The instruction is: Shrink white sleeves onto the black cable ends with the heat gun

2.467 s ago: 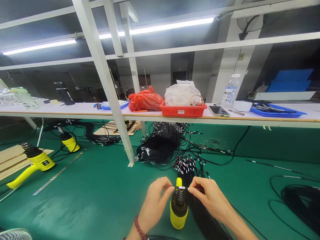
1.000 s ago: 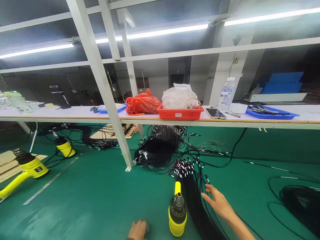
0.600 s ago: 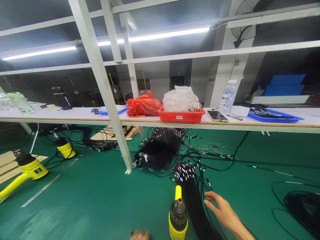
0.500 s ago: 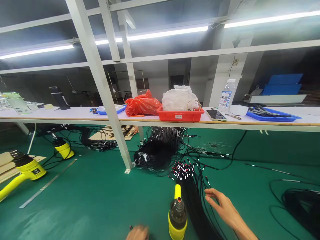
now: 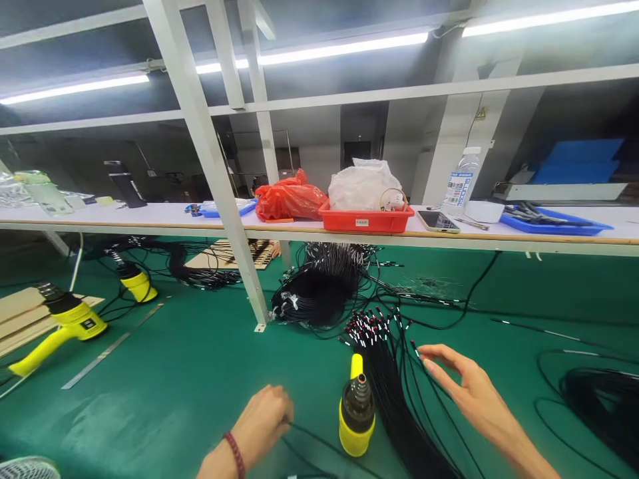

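One black cable (image 5: 319,438) is seen at the blurred left hand (image 5: 267,412); its grip cannot be told. Right of the cable bundle (image 5: 394,406), a red-tipped cable end (image 5: 415,348) is found beside the right hand (image 5: 472,389), grip slightly spread; judged light, flexible, best pinched behind the tip.

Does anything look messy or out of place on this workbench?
Nothing looks plainly broken. The wispy pale strands on the green bench, beyond the red-tipped cable bundle, look like stray scraps, though I can't tell what they are. The phone also lies close to the shelf's front edge.
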{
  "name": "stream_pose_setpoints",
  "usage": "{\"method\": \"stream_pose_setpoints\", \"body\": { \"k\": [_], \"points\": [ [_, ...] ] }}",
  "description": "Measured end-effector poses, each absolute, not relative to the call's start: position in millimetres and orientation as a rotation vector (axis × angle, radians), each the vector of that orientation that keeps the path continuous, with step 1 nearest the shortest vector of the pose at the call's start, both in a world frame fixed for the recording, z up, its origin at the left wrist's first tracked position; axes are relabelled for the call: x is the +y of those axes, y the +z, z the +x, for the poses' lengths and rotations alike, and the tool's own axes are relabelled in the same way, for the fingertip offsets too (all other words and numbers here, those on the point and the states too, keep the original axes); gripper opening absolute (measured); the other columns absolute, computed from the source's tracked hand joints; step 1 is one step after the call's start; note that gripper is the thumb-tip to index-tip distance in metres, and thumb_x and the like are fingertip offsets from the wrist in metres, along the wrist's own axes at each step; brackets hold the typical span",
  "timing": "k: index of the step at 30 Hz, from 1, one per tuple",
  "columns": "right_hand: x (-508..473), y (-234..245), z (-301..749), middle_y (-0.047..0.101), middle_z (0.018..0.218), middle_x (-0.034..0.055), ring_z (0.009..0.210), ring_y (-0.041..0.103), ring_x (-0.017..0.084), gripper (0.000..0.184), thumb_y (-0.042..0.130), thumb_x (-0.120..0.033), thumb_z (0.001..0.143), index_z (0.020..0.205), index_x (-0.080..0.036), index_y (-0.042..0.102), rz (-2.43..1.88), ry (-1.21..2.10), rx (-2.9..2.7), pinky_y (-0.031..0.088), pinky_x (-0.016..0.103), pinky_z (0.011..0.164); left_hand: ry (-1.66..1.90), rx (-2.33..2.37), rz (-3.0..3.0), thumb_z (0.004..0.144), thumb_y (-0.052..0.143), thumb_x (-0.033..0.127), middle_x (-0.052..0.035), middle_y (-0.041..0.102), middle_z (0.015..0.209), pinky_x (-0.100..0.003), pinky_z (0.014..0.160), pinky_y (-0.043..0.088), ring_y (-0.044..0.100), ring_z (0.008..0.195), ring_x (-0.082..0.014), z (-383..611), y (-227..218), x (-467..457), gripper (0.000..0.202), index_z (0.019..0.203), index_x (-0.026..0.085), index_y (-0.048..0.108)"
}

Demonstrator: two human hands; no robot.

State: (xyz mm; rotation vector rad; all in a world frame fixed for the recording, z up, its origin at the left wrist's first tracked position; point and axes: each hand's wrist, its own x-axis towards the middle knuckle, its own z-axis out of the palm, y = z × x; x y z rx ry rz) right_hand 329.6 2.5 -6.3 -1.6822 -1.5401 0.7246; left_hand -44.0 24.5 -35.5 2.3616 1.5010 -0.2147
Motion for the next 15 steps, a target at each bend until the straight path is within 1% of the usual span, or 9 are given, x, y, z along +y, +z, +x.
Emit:
{"method": "stream_pose_setpoints", "body": {
  "k": [2,4,6,7,9,10,12,15],
  "points": [
    [-2,4,325,0.071,0.113,0.0032,0.111,0.061,0.027,0.041,0.05,-0.058,0.085,0.106,-0.027,0.067,-1.679,0.7,-1.554,0.048,0.04,0.095,-0.196,1.499,2.39,0.081,0.06,0.008,-0.0046,0.071,0.087,-0.034,0.084,0.042,0.062,0.09,-0.0235,-43,-24,25,0.018,0.08,0.021,0.072],
    [-6,12,320,0.07,0.113,0.002,0.111,0.061,0.026,0.039,0.05,-0.057,0.087,0.107,-0.029,0.066,-1.655,0.703,-1.581,0.048,0.039,0.095,-0.176,1.481,2.409,0.083,0.063,0.011,-0.0044,0.07,0.084,-0.032,0.08,0.041,0.062,0.087,-0.0228,-40,-13,23,0.014,0.08,0.021,0.072],
    [-13,22,312,0.07,0.112,0.0011,0.109,0.062,0.024,0.037,0.05,-0.056,0.089,0.107,-0.029,0.066,-1.622,0.717,-1.613,0.048,0.037,0.096,-0.147,1.454,2.429,0.085,0.067,0.019,-0.0034,0.07,0.083,-0.031,0.077,0.041,0.061,0.084,-0.0214,-36,2,19,0.007,0.079,0.021,0.071],
    [-18,28,307,0.07,0.111,0.0007,0.108,0.062,0.023,0.035,0.05,-0.055,0.09,0.107,-0.029,0.066,-1.603,0.721,-1.636,0.048,0.035,0.096,-0.131,1.432,2.438,0.085,0.069,0.023,-0.0024,0.069,0.082,-0.031,0.077,0.041,0.061,0.082,-0.0202,-32,10,16,0.006,0.079,0.021,0.07],
    [-27,39,295,0.071,0.107,-0.0003,0.103,0.064,0.021,0.029,0.05,-0.051,0.092,0.105,-0.03,0.066,-1.547,0.709,-1.708,0.05,0.031,0.092,-0.072,1.361,2.465,0.086,0.069,0.033,-0.0003,0.067,0.08,-0.03,0.078,0.041,0.059,0.078,-0.0178,-23,27,8,0.015,0.079,0.02,0.067],
    [-32,45,288,0.071,0.105,-0.0007,0.1,0.065,0.02,0.026,0.051,-0.048,0.092,0.103,-0.031,0.067,-1.51,0.704,-1.755,0.051,0.029,0.09,-0.018,1.305,2.486,0.088,0.067,0.037,0.0001,0.066,0.078,-0.029,0.078,0.041,0.058,0.075,-0.0169,-16,35,4,0.019,0.079,0.02,0.065],
    [-41,54,273,0.071,0.104,-0.0008,0.097,0.066,0.019,0.02,0.053,-0.041,0.092,0.104,-0.032,0.066,-1.407,0.711,-1.857,0.053,0.026,0.084,0.169,1.186,2.541,0.094,0.056,0.043,0.0,0.064,0.075,-0.03,0.079,0.041,0.056,0.072,-0.0162,-2,47,-4,0.028,0.08,0.019,0.063],
    [-50,62,252,0.073,0.102,-0.001,0.091,0.068,0.021,0.019,0.056,-0.036,0.086,0.103,-0.033,0.065,-1.243,0.818,-1.982,0.056,0.026,0.079,0.405,1.067,2.546,0.099,0.037,0.053,-0.0004,0.063,0.073,-0.032,0.082,0.042,0.055,0.07,-0.017,18,56,-12,0.043,0.082,0.021,0.061]
  ]
}}
